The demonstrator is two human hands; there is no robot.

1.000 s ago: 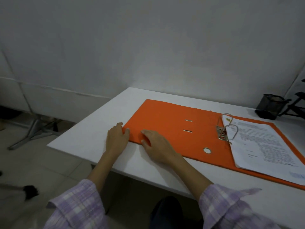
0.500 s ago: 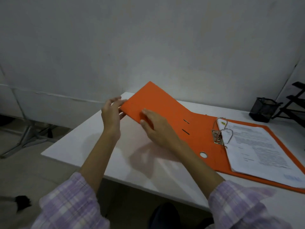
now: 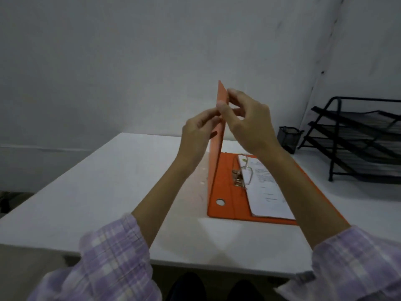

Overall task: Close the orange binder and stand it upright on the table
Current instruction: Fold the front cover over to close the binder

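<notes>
— How was the binder [image 3: 225,187] found, set against half a second before?

— Its front cover [image 3: 219,135] had been swung up from a low slant to nearly upright, seen almost edge-on, while the back half was left flat on the white table [image 3: 104,192]. The view had also been shifted, so that a black tray rack [image 3: 355,137] was brought in at the right.

— And where was the cover held?

— Near its top edge. It was pinched by the left hand [image 3: 198,135] from the left side and by the right hand [image 3: 247,124] from the right, fingers closed narrowly on the thin board, thumbs meeting close together.

— How was the binder seen to look?

— Bright orange, with a round finger hole [image 3: 220,202] in the spine and a metal ring clasp [image 3: 242,177] shut over a stack of printed papers [image 3: 269,192]. A black mesh cup [image 3: 289,137] was seen just behind it, beside the rack. Lilac checked sleeves [image 3: 112,257] were worn on both arms.
</notes>
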